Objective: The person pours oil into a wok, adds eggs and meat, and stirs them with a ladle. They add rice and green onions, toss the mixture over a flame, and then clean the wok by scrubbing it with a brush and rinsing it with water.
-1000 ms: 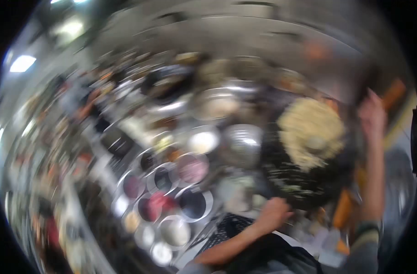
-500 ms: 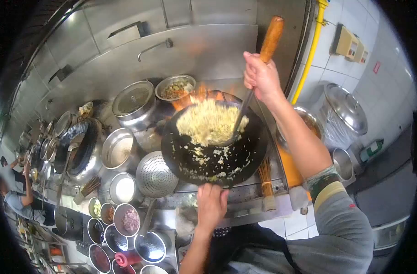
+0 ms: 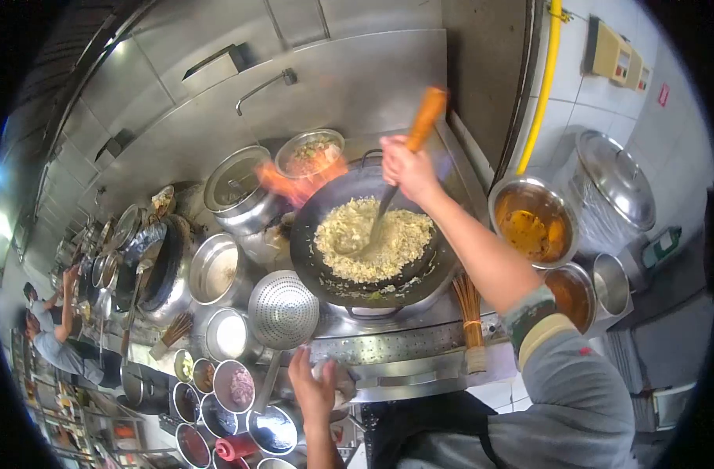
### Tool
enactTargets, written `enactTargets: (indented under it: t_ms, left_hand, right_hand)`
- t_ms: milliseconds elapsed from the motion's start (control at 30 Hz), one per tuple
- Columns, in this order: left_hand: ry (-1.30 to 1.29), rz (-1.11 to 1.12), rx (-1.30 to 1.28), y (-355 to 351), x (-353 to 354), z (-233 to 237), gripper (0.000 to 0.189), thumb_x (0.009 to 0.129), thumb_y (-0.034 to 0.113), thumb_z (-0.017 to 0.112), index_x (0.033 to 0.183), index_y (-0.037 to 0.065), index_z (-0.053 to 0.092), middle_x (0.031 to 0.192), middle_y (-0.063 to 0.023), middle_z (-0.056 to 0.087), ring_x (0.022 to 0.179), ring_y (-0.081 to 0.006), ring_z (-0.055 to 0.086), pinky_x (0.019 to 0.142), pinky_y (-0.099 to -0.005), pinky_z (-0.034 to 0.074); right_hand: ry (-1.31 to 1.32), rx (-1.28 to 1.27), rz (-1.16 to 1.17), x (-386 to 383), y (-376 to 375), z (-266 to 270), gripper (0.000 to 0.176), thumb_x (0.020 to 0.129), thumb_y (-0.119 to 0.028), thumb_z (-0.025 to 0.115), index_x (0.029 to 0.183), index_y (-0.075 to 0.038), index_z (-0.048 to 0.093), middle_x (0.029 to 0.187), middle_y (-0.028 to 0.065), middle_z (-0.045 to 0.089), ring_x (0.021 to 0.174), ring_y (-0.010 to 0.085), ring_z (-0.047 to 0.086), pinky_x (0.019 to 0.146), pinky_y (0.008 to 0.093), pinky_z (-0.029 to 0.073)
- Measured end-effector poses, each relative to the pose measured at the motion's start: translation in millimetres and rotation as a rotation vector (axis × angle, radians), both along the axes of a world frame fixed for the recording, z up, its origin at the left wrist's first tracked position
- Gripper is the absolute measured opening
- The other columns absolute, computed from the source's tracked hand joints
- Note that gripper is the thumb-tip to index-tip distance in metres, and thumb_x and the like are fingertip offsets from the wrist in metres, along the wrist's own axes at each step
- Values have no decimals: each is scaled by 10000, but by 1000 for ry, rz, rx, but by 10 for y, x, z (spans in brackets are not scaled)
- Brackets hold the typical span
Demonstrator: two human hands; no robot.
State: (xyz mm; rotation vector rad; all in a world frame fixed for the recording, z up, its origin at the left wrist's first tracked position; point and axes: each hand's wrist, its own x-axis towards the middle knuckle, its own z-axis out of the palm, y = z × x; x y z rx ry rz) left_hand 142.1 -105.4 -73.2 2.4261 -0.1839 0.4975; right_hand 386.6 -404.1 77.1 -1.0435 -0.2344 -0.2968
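Observation:
A black wok [image 3: 310, 262] of yellowish fried rice [image 3: 392, 242] sits on the burner at the centre. My right hand [image 3: 406, 168] is shut on the orange wooden handle of a ladle [image 3: 426, 117], and the ladle's bowl is buried in the rice. My left hand [image 3: 312, 384] is low at the stove's front ledge, away from the wok. Its fingers are loosely spread beside a crumpled white cloth [image 3: 343, 381] and it holds nothing that I can see.
Flames [image 3: 294, 184] rise behind the wok's left rim. A perforated strainer [image 3: 283, 309], steel pots [image 3: 236, 187] and several seasoning bowls [image 3: 233, 387] crowd the left. Sauce bowls [image 3: 533, 223] and a lidded pot [image 3: 615, 187] stand right. A bamboo brush [image 3: 470, 309] lies in front. Other people work far left [image 3: 56, 348].
The wok, earlier lifted and tilted with my left hand on its near rim, now sits on the burner. My left hand has dropped to the ledge. The ladle has moved down into the rice.

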Motion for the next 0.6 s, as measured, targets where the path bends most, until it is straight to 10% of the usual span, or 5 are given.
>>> enactTargets:
  t_ms: [200, 333, 467, 567, 600]
  left_hand:
    - [594, 176, -293, 398, -298, -373, 719, 711, 381, 778, 1201, -72, 512, 1154, -246, 567, 1038, -351, 576, 855, -412, 470]
    - [839, 197, -366, 295, -196, -347, 612, 671, 401, 791, 1083, -16, 613, 952, -192, 675, 897, -260, 661, 767, -363, 512]
    - [748, 310, -288, 348, -223, -608, 676, 651, 404, 777, 1147, -12, 584, 981, -209, 665, 918, -281, 652, 800, -374, 507]
    - [857, 240, -606, 506, -325, -442, 617, 749, 456, 700, 1231, 100, 555, 1038, -144, 658, 933, -256, 639, 814, -359, 503]
    - [830, 143, -1245, 509, -397, -532, 610, 783, 418, 687, 1261, 82, 510, 1095, -133, 624, 969, -260, 625, 810, -397, 511]
  right_hand:
    - [67, -127, -54, -129, -338, 716, 233, 907, -226, 585, 728, -136, 465, 481, -86, 292, 368, 51, 248, 362, 235, 204]
    - [15, 12, -3, -473, -625, -415, 88, 934, -159, 513, 858, -116, 523, 629, -73, 376, 511, 35, 338, 448, 204, 256]
    - [72, -848, -134, -1541, -786, -759, 359, 952, -283, 486, 1218, -42, 494, 1116, 30, 525, 1091, 150, 483, 971, 321, 352]
    - [383, -500, 321, -1992, -1284, -1078, 613, 902, -336, 536, 1400, -40, 336, 1298, 78, 473, 1174, 139, 443, 989, 305, 342]
    - [590, -301, 310, -2250, -1036, -852, 590, 901, -315, 534, 1392, -45, 349, 1265, 89, 505, 1133, 142, 478, 967, 312, 365]
